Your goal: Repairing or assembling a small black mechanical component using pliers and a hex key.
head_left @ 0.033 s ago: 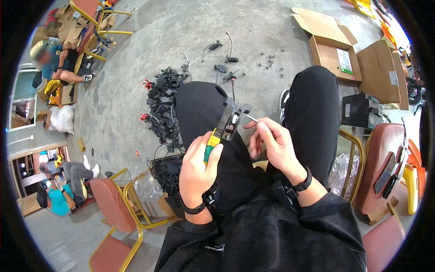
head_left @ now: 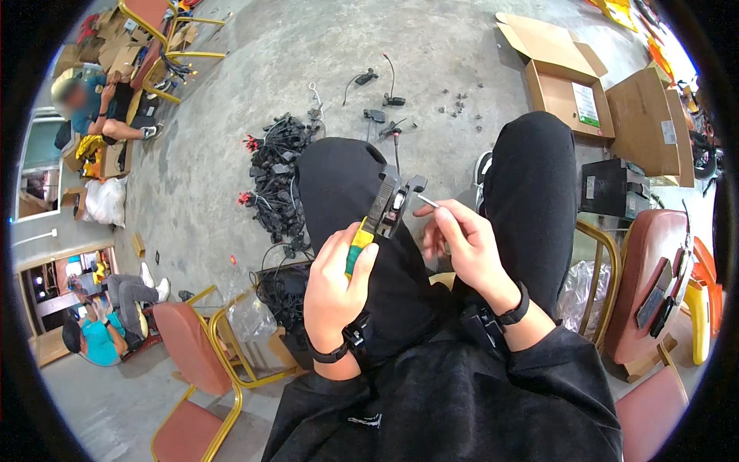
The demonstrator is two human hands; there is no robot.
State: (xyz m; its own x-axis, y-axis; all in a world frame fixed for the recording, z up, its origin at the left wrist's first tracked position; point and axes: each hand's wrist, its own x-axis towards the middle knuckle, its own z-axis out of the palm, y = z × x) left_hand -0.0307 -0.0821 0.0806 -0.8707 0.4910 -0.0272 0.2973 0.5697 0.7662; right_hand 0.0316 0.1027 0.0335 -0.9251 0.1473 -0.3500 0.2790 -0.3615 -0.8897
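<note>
My left hand is closed around the yellow and green handles of a wire stripper, whose black jaws point away from me above my left knee. Beside those jaws, my right hand pinches a short, thin grey rod or cable end between thumb and forefinger. Its tip is close to the stripper but looks apart from it. A thin dark lead with a red end shows just beyond the jaws; whether it touches the tool I cannot tell.
A heap of black cables with connectors lies on the floor by my left leg. Several loose connectors and small bits lie ahead. Open cardboard boxes and a black case stand right; chairs flank me. Two people sit at left.
</note>
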